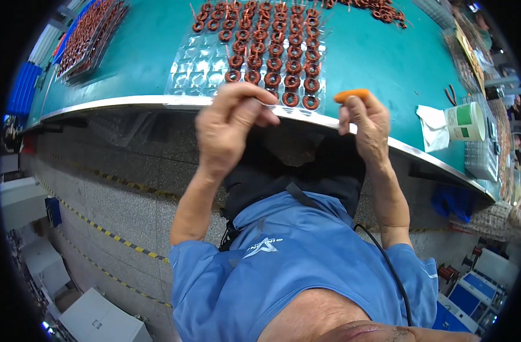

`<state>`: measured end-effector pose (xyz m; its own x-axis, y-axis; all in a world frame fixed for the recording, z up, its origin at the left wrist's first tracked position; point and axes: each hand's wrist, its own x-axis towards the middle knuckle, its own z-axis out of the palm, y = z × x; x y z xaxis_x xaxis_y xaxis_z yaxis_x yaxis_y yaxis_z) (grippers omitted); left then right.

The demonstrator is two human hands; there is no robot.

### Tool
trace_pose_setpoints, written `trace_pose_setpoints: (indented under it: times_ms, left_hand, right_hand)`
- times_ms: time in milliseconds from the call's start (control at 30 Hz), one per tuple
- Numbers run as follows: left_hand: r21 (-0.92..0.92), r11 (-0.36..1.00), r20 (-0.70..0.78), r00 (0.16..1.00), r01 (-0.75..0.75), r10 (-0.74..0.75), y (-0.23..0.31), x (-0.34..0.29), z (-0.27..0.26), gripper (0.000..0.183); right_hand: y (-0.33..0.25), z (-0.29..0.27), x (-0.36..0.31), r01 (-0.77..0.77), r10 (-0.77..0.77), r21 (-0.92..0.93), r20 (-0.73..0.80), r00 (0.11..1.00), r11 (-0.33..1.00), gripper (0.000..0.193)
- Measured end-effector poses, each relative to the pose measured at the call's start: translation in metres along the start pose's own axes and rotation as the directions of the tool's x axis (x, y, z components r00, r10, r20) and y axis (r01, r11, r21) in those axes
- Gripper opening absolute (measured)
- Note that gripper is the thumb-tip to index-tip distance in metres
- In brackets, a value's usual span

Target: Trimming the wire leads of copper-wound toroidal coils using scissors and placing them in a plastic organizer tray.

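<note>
My left hand (229, 128) is slightly blurred above the table's front edge, thumb and fingers drawn together. Anything between those fingertips is too small to make out. To its right, my right hand (367, 122) is closed, its thumb against the index finger. An orange rounded piece (351, 95) covers or lies along that index finger; which of these, I cannot tell. Whatever the thumb presses on is hidden. Just beyond both hands lies a clear plastic tray (183, 74) of round pockets. Rows of copper-wound ring coils (273, 64) fill its middle and right, while several left pockets hold none.
Stacked trays of coils (92, 37) stand at the far left of the green table (141, 54). A heap of loose coils (380, 10) lies at the back. On the right are pliers (451, 96), a white cloth (432, 128) and a white-and-green tub (465, 121).
</note>
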<state>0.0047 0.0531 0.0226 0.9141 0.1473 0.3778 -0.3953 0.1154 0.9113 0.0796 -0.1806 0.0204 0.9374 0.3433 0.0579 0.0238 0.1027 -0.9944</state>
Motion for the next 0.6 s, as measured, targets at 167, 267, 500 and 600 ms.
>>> trace_pose_setpoints:
  times_ms: [167,267,500,600]
  left_hand:
    - [0.384,0.918,-0.3,0.927,-0.098,0.225,-0.016,0.035,-0.068,0.008]
    - [0.379,0.925,-0.332,0.934,0.006,0.13,-0.02,0.062,-0.084,0.01]
    - [0.67,0.738,-0.209,0.975,0.088,0.074,-0.042,0.107,-0.101,0.018]
    - [0.636,0.75,-0.205,0.977,0.18,-0.061,-0.046,0.114,-0.103,0.018]
  right_hand:
    - [0.011,-0.019,0.0,-0.014,-0.01,-0.125,-0.188,0.982,0.992,0.025]
    - [0.015,-0.015,-0.001,-0.007,-0.03,-0.183,-0.195,0.98,0.983,0.025]
    - [0.015,-0.014,0.0,-0.029,-0.007,-0.185,-0.192,0.981,0.982,0.026]
    - [0.017,-0.018,0.001,-0.012,-0.012,-0.136,-0.176,0.984,0.991,0.026]
